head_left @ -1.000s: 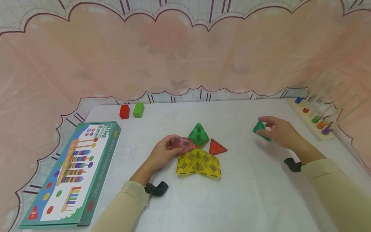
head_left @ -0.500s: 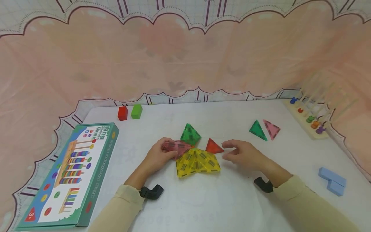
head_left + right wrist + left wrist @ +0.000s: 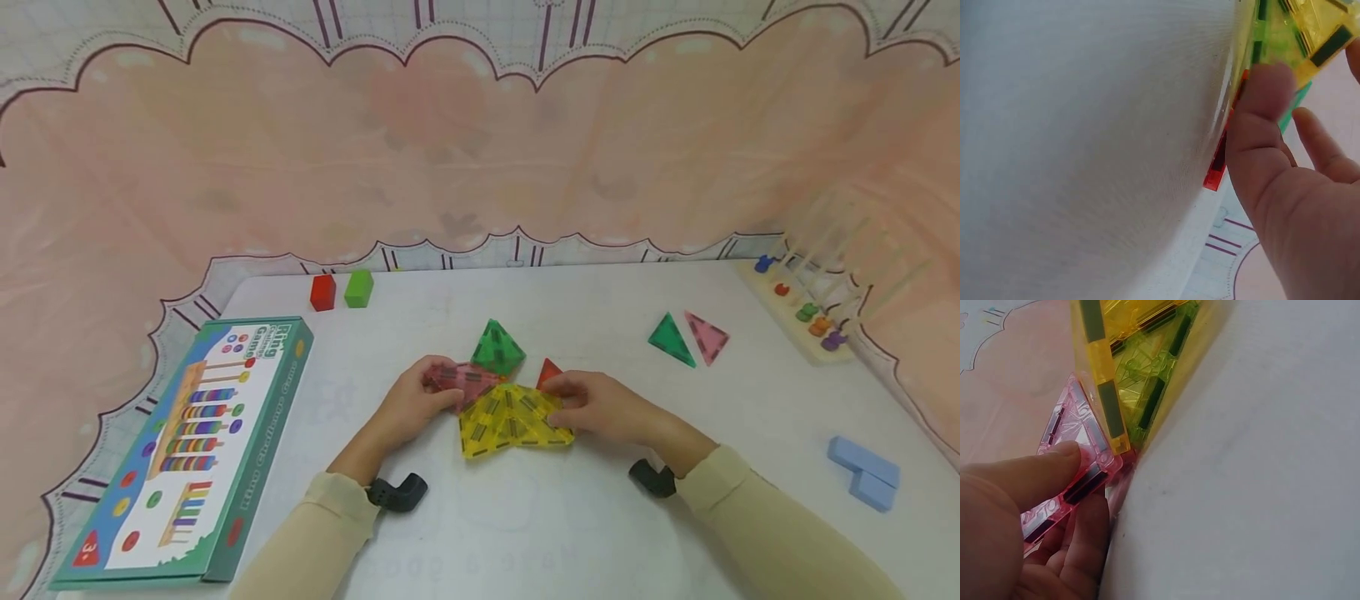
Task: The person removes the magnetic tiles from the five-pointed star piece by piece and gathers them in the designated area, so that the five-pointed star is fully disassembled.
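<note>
Transparent magnetic tiles form a joined group in the middle of the table. My left hand (image 3: 408,404) pinches a pink magnetic-tile piece (image 3: 1075,428) between thumb and fingers, at the left of the group. My right hand (image 3: 611,410) grips the right end of the yellow magnetic-tile piece (image 3: 510,423), its thumb (image 3: 1272,90) overlapping the yellow face in the right wrist view. Behind the pink piece stands a green tile pyramid (image 3: 498,348). A red triangular tile (image 3: 549,370) lies behind the right fingertips, partly hidden by them.
Farther right lie a loose green triangle (image 3: 672,340) and a pink triangle (image 3: 707,337). Light blue blocks (image 3: 864,472) are at the right, a pegged board (image 3: 828,354) behind them. A game box (image 3: 258,450) occupies the left; red (image 3: 323,292) and green blocks (image 3: 359,289) stand behind.
My right hand has let go of the green triangle at the right, leaving it beside the pink one, and come left to the yellow piece. My left hand keeps its hold on the pink piece.
</note>
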A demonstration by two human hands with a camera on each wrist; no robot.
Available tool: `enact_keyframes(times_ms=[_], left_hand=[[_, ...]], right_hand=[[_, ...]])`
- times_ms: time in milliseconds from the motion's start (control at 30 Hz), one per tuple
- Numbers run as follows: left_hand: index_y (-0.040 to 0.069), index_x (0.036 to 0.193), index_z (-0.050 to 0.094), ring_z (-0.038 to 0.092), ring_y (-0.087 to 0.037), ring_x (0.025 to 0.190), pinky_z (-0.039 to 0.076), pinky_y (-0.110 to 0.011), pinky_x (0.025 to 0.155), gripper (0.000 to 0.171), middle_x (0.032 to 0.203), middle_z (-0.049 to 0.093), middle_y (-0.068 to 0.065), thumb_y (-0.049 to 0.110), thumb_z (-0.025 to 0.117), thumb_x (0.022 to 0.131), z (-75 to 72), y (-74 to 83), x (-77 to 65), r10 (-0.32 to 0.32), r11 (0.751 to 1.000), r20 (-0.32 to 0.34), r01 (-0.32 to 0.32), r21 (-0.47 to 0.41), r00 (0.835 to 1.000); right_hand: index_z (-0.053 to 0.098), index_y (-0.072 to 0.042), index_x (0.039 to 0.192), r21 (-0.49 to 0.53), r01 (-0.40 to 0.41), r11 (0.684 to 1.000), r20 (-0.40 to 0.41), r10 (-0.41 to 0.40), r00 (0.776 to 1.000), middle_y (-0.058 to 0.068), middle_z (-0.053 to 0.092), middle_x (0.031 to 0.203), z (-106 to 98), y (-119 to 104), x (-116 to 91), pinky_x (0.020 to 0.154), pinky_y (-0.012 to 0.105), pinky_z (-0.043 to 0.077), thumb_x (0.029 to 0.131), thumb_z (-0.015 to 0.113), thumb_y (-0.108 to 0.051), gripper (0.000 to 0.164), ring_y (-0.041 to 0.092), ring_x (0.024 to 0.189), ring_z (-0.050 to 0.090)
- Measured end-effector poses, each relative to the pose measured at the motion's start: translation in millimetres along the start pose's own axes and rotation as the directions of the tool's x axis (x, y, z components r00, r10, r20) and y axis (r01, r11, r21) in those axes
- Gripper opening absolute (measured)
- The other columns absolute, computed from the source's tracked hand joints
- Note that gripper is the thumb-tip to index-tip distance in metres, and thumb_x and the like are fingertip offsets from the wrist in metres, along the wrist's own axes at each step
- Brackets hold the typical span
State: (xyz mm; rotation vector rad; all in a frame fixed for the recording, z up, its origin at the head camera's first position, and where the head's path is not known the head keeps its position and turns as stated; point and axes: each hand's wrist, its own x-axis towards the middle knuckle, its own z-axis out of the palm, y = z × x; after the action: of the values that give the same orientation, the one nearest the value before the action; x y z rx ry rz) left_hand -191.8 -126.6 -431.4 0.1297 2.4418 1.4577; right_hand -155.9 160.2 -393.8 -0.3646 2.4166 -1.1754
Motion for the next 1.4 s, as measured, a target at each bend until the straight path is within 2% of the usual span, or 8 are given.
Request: enact_keyframes(times_ms=[233,433,600,767,1000,1200,1400], left_hand=[[0.028,0.110,0.052,0.050,-0.018,0.090,0.040,-0.033,0.079,0.038,0.103,0.056,0.003,0.033,0.070,0.077,1.3,3.4,2.2,0.005,1.000,0.010,-0.005,0.004,1.000],[0.027,0.111,0.052,0.050,-0.017,0.087,0.040,-0.033,0.076,0.040,0.100,0.056,0.002,0.032,0.070,0.076,1.4,4.7,4.9,0.021,1.000,0.032,-0.021,0.009,0.999],[0.027,0.113,0.051,0.050,-0.017,0.087,0.040,-0.032,0.076,0.042,0.101,0.056,0.002,0.032,0.071,0.076,0.9,6.3,5.4,0.026,1.000,0.042,-0.026,0.008,0.999],[0.027,0.112,0.051,0.050,-0.018,0.087,0.040,-0.033,0.077,0.041,0.101,0.056,0.002,0.032,0.070,0.076,1.1,6.5,5.2,0.027,1.000,0.046,-0.027,-0.001,0.999],[0.027,0.113,0.051,0.050,-0.018,0.088,0.040,-0.033,0.078,0.043,0.101,0.056,0.002,0.034,0.071,0.075,2.2,3.6,6.2,0.031,1.000,0.054,-0.030,-0.006,0.998],[0.026,0.112,0.052,0.050,-0.018,0.087,0.041,-0.033,0.077,0.041,0.101,0.056,0.002,0.031,0.071,0.076,2.5,4.6,6.0,0.038,0.999,0.054,-0.037,-0.013,0.998],[0.025,0.112,0.052,0.051,-0.017,0.087,0.041,-0.033,0.077,0.038,0.102,0.056,0.001,0.027,0.070,0.078,3.2,7.1,4.8,0.034,0.999,0.047,-0.034,-0.002,0.998]], right_hand=[[0.054,-0.024,0.119,-0.046,-0.023,0.999,0.010,0.024,1.000,-0.002,0.051,0.103,-1,-1,-2,0.070,0.033,0.040,0.073,0.070,-0.041,0.052,0.019,0.091,0.043],[0.054,-0.027,0.115,0.009,-0.007,1.000,-0.004,0.007,1.000,0.000,0.050,0.107,-4,2,-4,0.069,0.033,0.043,0.079,0.068,-0.022,0.040,0.021,0.089,0.046],[0.054,-0.023,0.115,0.041,0.025,0.999,0.041,-0.027,0.999,0.004,0.050,0.104,-6,4,-5,0.063,0.033,0.047,0.083,0.063,-0.016,0.034,0.022,0.083,0.050],[0.060,-0.022,0.103,-0.036,0.027,0.999,0.041,-0.026,0.999,0.002,0.052,0.090,-7,3,-6,0.064,0.031,0.044,0.081,0.065,-0.017,0.023,0.020,0.083,0.047],[0.059,-0.023,0.099,-0.114,0.016,0.993,0.066,-0.009,0.998,0.000,0.053,0.088,-10,7,-10,0.064,0.031,0.044,0.080,0.067,-0.016,0.021,0.019,0.083,0.047],[0.058,-0.023,0.098,-0.153,0.016,0.988,0.087,-0.003,0.996,0.000,0.052,0.086,-23,15,-29,0.062,0.029,0.044,0.080,0.066,-0.018,0.020,0.019,0.080,0.048],[0.058,-0.020,0.100,-0.133,-0.083,0.988,-0.026,0.080,0.996,0.002,0.052,0.095,-56,39,-62,0.064,0.028,0.044,0.078,0.068,-0.023,0.024,0.022,0.085,0.045]])
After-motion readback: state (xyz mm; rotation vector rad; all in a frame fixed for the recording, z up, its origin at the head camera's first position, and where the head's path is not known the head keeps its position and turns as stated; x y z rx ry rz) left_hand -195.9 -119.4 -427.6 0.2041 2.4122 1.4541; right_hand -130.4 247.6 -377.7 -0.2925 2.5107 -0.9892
